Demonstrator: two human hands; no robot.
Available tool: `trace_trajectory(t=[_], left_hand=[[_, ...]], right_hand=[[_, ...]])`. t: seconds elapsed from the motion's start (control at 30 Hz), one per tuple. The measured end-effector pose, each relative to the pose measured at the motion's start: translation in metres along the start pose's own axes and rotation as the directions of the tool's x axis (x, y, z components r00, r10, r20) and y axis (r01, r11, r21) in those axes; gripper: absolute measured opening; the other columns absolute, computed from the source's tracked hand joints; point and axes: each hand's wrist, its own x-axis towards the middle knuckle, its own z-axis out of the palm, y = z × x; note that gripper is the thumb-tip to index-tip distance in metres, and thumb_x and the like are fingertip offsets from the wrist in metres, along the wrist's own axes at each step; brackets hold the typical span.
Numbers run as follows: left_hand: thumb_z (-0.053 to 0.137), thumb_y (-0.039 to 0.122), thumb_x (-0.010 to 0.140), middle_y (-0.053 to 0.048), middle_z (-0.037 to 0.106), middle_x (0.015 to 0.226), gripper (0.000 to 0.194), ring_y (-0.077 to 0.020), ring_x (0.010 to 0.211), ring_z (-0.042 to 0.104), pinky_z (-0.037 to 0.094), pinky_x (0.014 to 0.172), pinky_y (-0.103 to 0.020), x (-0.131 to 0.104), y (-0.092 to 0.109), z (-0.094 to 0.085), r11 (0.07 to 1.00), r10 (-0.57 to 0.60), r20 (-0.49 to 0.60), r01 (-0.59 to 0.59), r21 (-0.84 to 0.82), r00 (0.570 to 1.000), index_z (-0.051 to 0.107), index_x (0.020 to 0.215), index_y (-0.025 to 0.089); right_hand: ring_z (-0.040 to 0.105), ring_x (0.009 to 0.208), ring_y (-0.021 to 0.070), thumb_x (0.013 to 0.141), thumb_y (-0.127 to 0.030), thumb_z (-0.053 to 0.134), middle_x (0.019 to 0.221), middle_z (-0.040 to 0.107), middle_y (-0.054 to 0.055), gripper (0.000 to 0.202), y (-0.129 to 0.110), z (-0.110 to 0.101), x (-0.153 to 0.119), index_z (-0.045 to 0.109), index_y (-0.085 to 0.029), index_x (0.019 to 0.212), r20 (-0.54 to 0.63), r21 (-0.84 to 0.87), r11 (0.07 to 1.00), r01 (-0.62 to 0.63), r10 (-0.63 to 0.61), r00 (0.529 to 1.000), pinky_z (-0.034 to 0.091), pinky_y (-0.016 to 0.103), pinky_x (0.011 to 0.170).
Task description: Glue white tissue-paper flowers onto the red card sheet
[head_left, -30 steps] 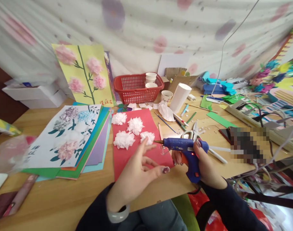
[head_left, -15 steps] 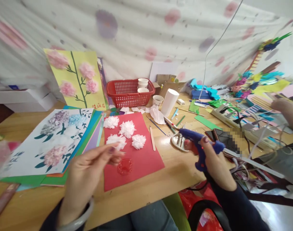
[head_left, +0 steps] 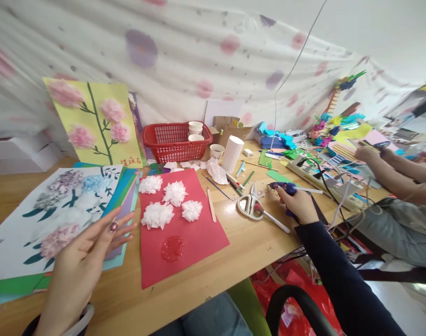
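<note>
My right hand is wrapped round a blue hot glue gun low over the right side of the table, near the white-handled scissors. My left hand hangs open, fingers spread, over the stacked coloured sheets. Between my hands lies a sheet of red paper. On it sit several white crumpled-paper flowers, and below them a ring of clear glue glistens on the bare red surface. A wooden stick lies along the sheet's right edge.
A red basket with paper cups stands behind, beside a white paper roll. A yellow flower picture leans at the back left. A power strip with cables runs on the right, near another person's arms.
My right hand has carried the glue gun down and to the right. My left hand has drawn back left, its pinched fingers now spread. The view has turned slightly to the right.
</note>
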Motion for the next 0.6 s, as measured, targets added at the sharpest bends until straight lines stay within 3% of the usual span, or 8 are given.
trace_trajectory(t=[0.17,0.3,0.37,0.43,0.47,0.5,0.53,0.6], left_hand=[[0.077,0.073,0.059,-0.006,0.079,0.102,0.087,-0.0276,0.087,0.077,0.065,0.078,-0.036,0.008,-0.012,-0.007,0.991,0.012,0.027,-0.015,0.13,1.0,0.065,0.128,0.022],[0.072,0.075,0.059,-0.003,0.08,0.084,0.07,-0.0266,0.076,0.077,0.064,0.082,-0.039,0.011,-0.014,-0.007,0.963,0.04,-0.005,-0.037,0.266,0.999,0.074,0.106,0.023],[0.069,0.075,0.06,-0.002,0.08,0.08,0.061,-0.0265,0.072,0.076,0.064,0.082,-0.04,0.01,-0.013,-0.006,0.947,0.047,-0.023,-0.037,0.319,0.999,0.075,0.092,0.024],[0.067,0.075,0.06,-0.002,0.08,0.081,0.06,-0.027,0.071,0.076,0.064,0.08,-0.041,0.009,-0.012,-0.003,0.941,0.037,-0.042,-0.021,0.338,0.998,0.074,0.09,0.024],[0.066,0.075,0.062,-0.003,0.08,0.085,0.061,-0.0271,0.073,0.076,0.064,0.08,-0.041,0.008,-0.012,-0.001,0.942,0.032,-0.047,-0.014,0.334,0.998,0.073,0.094,0.023],[0.064,0.075,0.065,-0.003,0.08,0.09,0.063,-0.0269,0.076,0.076,0.063,0.081,-0.041,0.008,-0.012,0.0,0.946,0.03,-0.047,-0.013,0.324,0.998,0.072,0.1,0.023],[0.062,0.073,0.07,-0.004,0.08,0.095,0.063,-0.0264,0.08,0.076,0.063,0.082,-0.041,0.008,-0.012,0.001,0.951,0.031,-0.04,-0.017,0.31,0.999,0.07,0.107,0.022],[0.054,0.067,0.082,-0.005,0.079,0.105,0.061,-0.0252,0.088,0.076,0.062,0.085,-0.041,0.008,-0.015,0.003,0.96,0.046,-0.014,-0.04,0.278,0.999,0.063,0.122,0.021]], right_hand=[[0.069,0.08,0.0348,0.087,-0.061,0.045,0.073,0.072,0.017,0.052,0.007,0.002,-0.011,0.07,-0.018,0.071,-0.078,-0.122,0.992,0.014,-0.023,0.997,0.047,0.038,0.067],[0.067,0.087,0.0372,0.086,-0.057,0.048,0.084,0.072,0.019,0.046,0.011,-0.014,-0.037,0.07,-0.017,0.084,-0.175,-0.182,0.973,0.14,-0.172,0.969,0.048,0.043,0.071],[0.066,0.086,0.0409,0.081,-0.06,0.055,0.087,0.071,0.022,0.046,0.008,-0.031,-0.061,0.069,-0.016,0.086,-0.237,-0.205,0.976,0.079,-0.128,0.963,0.048,0.047,0.071],[0.067,0.076,0.0345,0.08,-0.063,0.057,0.083,0.072,0.014,0.043,-0.001,-0.05,-0.093,0.069,-0.021,0.084,-0.127,0.019,0.992,0.127,-0.123,0.984,0.049,0.043,0.064],[0.067,0.074,0.0304,0.08,-0.062,0.06,0.084,0.072,0.011,0.04,-0.009,-0.058,-0.112,0.069,-0.024,0.085,-0.079,0.2,0.958,0.203,-0.191,0.978,0.05,0.038,0.062],[0.067,0.073,0.0268,0.081,-0.061,0.064,0.083,0.072,0.008,0.036,-0.019,-0.064,-0.131,0.069,-0.026,0.086,-0.012,0.382,0.883,0.272,-0.289,0.957,0.051,0.034,0.059],[0.067,0.071,0.0239,0.083,-0.058,0.065,0.082,0.071,0.005,0.031,-0.03,-0.068,-0.151,0.068,-0.028,0.088,0.113,0.572,0.765,0.295,-0.43,0.896,0.052,0.032,0.058],[0.065,0.062,0.021,0.08,-0.067,0.063,0.067,0.066,0.0,0.034,-0.053,-0.069,-0.189,0.067,-0.033,0.085,0.196,0.903,0.389,0.185,-0.753,0.628,0.055,0.029,0.055]])
